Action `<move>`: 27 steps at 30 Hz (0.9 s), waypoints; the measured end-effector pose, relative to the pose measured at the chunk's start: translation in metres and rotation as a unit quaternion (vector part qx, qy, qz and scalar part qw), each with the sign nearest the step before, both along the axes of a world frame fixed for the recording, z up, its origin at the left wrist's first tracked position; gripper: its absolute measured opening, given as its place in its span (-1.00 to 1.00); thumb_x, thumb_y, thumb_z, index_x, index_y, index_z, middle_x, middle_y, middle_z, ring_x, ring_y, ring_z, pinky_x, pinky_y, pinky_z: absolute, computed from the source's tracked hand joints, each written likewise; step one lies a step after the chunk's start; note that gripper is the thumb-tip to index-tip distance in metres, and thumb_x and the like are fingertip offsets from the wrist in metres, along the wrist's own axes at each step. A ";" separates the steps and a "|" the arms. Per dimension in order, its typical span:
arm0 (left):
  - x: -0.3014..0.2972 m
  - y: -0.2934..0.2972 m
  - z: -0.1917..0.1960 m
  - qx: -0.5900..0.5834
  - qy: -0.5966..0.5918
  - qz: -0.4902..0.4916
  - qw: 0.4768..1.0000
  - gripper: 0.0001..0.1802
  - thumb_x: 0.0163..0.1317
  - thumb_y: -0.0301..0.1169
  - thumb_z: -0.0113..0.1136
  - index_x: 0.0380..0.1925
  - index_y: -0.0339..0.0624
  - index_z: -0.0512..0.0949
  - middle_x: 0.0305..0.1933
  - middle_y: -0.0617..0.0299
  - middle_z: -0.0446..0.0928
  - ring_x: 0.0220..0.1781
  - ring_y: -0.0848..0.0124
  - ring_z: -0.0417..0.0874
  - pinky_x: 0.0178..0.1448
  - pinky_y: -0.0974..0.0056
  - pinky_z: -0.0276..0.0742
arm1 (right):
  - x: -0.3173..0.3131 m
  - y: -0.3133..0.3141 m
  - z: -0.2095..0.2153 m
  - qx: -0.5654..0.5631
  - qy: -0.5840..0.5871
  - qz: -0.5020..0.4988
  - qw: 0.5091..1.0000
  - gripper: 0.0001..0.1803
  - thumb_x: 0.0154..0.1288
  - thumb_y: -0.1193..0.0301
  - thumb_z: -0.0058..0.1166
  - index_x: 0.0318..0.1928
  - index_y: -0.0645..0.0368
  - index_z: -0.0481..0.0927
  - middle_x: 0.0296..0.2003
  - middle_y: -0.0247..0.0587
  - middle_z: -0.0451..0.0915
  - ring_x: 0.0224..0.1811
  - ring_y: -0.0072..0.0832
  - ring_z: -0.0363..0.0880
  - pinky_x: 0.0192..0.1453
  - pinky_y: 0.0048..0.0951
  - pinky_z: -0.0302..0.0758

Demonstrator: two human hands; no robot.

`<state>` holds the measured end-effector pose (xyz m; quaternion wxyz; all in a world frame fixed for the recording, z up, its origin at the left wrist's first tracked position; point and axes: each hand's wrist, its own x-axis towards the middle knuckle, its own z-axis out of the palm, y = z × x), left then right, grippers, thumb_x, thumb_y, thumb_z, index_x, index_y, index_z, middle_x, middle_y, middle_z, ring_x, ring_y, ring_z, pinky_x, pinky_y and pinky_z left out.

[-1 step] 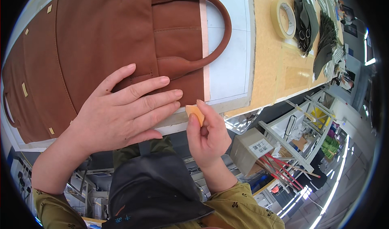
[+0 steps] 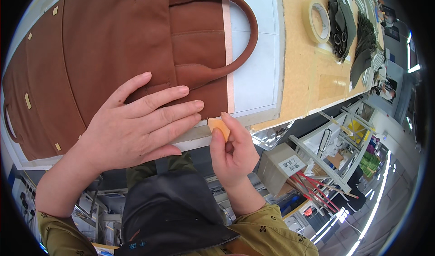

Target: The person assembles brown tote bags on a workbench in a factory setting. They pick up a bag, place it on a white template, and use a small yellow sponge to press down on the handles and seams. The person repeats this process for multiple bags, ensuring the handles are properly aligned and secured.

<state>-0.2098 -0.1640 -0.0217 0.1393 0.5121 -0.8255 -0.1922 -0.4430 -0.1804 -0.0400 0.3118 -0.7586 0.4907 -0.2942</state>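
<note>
Flatly, the left hand (image 2: 140, 124) presses on the brown leather piece (image 2: 113, 43), its fingers spread and pointing right, grasping nothing; its thumb-side finger and the next lie beside the base of a curved handle (image 2: 251, 34). The right hand (image 2: 235, 154) pinches a small orange-tan piece (image 2: 218, 129) between thumb and index finger, the other fingers curled in. That piece sits at the table's near edge, just beside the leather's near right corner; whether it touches the leather, I cannot tell. The brown leather piece lies spread over a white sheet (image 2: 260, 70), with a pale pink strip (image 2: 229, 65) along its right border and several yellow tabs (image 2: 27, 100) stuck on its left part. The handle arches out past the strip and over the sheet. Farther right, a roll of tape (image 2: 309, 22) rests on a tan board (image 2: 297, 74), near a heap of dark grey-green pieces (image 2: 342, 29). Below the table's edge, a grey box (image 2: 276, 163) stands by some red rods (image 2: 317, 195), and the person wears a dark apron (image 2: 172, 206).
</note>
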 end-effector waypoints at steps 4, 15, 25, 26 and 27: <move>0.000 0.001 0.002 0.002 -0.006 0.000 1.000 -0.37 0.18 0.19 0.19 0.20 0.22 0.57 0.34 0.54 0.52 0.45 0.42 0.41 0.61 -0.05 -0.01 | -0.006 0.003 -0.002 0.049 -0.067 -0.039 0.996 -0.61 0.24 0.56 0.35 0.09 0.27 0.64 -0.24 -0.24 0.69 -0.53 -0.71 0.47 -0.48 -0.65 0.42; -0.002 0.000 0.000 0.006 0.007 -0.006 1.000 -0.35 0.17 0.17 0.21 0.24 0.22 0.55 0.36 0.52 0.49 0.46 0.41 0.40 0.61 -0.05 -0.02 | -0.005 0.001 -0.003 0.036 -0.061 -0.033 0.997 -0.65 0.28 0.53 0.33 0.07 0.27 0.64 -0.22 -0.18 0.70 -0.46 -0.60 0.59 -0.40 -0.61 0.55; 0.011 0.004 -0.010 -0.020 0.097 -0.043 0.994 -0.31 0.26 0.13 0.18 0.28 0.00 0.46 0.45 0.38 0.38 0.57 0.36 0.22 0.63 -0.06 -0.01 | -0.007 0.002 0.001 0.124 -0.119 -0.068 0.983 -0.64 0.54 0.56 -0.06 0.26 0.43 0.37 -0.11 -0.13 0.62 -0.21 -0.58 0.56 -0.15 -0.63 0.48; 0.010 0.004 -0.010 -0.024 0.096 -0.038 0.994 -0.30 0.26 0.13 0.18 0.29 -0.01 0.46 0.44 0.38 0.38 0.57 0.36 0.22 0.63 -0.06 -0.01 | -0.003 0.000 0.005 0.133 -0.123 -0.075 0.981 -0.64 0.55 0.55 -0.07 0.27 0.41 0.37 -0.17 -0.19 0.60 -0.26 -0.64 0.51 -0.19 -0.66 0.42; 0.010 0.006 -0.011 -0.029 0.095 -0.034 0.995 -0.29 0.25 0.14 0.18 0.29 -0.01 0.46 0.44 0.37 0.39 0.57 0.36 0.22 0.63 -0.07 -0.02 | 0.001 -0.002 0.009 0.141 -0.127 -0.082 0.978 -0.64 0.55 0.54 -0.07 0.27 0.40 0.38 -0.23 -0.25 0.58 -0.30 -0.69 0.45 -0.23 -0.70 0.37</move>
